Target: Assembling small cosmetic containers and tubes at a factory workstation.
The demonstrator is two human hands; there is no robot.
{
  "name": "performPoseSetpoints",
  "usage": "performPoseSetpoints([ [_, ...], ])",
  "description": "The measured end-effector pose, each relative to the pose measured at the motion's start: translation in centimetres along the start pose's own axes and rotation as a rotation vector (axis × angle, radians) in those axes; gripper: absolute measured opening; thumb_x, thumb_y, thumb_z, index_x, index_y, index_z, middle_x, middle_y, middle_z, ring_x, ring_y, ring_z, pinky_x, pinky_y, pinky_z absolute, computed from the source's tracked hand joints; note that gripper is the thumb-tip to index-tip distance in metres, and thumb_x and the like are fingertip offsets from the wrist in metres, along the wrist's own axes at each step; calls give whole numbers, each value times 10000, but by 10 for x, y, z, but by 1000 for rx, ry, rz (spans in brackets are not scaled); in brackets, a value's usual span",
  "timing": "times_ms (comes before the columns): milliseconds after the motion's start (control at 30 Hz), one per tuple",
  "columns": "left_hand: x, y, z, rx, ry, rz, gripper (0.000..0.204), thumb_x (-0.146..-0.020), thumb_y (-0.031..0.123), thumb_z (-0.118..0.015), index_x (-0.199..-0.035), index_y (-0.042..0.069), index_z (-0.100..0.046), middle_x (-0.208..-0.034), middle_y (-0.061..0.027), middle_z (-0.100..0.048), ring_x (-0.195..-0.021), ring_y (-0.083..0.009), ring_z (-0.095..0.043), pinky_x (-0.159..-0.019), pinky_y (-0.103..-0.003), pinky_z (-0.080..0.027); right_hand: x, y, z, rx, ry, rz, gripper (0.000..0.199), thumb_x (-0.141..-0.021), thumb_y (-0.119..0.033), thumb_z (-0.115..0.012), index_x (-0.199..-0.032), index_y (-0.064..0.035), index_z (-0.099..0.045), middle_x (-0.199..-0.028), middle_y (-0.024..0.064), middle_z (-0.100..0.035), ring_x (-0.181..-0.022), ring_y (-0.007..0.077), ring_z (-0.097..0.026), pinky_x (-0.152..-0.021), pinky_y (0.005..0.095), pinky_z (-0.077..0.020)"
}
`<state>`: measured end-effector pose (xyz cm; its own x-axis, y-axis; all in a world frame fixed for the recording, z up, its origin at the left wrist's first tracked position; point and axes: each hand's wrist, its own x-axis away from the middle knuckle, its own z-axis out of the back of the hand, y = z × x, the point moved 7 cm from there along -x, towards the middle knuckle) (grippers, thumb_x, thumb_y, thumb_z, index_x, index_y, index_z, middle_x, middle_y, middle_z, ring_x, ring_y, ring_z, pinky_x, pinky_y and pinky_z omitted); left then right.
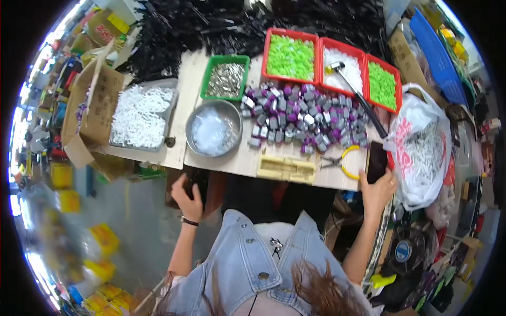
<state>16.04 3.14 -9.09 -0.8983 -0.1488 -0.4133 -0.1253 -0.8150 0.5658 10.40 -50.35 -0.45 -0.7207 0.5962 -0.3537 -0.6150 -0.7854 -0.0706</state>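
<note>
At the table's front right corner, my right hand (pixel 377 190) grips the near end of a dark, flat phone (pixel 376 160), thumb on one side and fingers on the other. My left hand (pixel 188 203) hangs just below the front edge, seemingly with nothing in it, thumb apart from the loosely bent fingers. Beside the phone lie yellow-handled pliers (pixel 349 162). Left of those sits a cream-coloured slotted block (pixel 286 167) on the table edge. Behind them spreads a pile of grey and purple small blocks (pixel 308 116).
A metal bowl (pixel 188 138) holds clear-white material. Around it stand a green tray (pixel 202 84) of metal parts, red trays (pixel 318 58) of green and white pieces, and a grey tray (pixel 167 126) of white pieces. A hammer (pixel 363 102) lies across the trays. A plastic bag (pixel 421 152) hangs right.
</note>
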Motion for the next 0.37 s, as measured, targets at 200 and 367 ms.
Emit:
performPoseSetpoints([
  [200, -25, 138, 0, 429, 43, -439, 380, -725, -43, -674, -1080, 30, -561, -1023, -140, -595, -953, -307, -570, -836, -412, -452, 2, 40, -27, -199, -54, -225, 818, -607, -456, -816, -1193, 23, -505, -1108, 237, -543, -1086, 421, -481, -967, 496, -367],
  [367, -29, 221, -7, 734, -220, -694, 452, -689, -68, -675, -1093, 55, -514, -1012, -124, -589, -870, -288, -618, -778, -423, -487, -5, 49, -30, -254, -137, -211, 731, -601, -409, -810, -1125, 8, -519, -1102, 231, -580, -1046, 400, -540, -943, 484, -400],
])
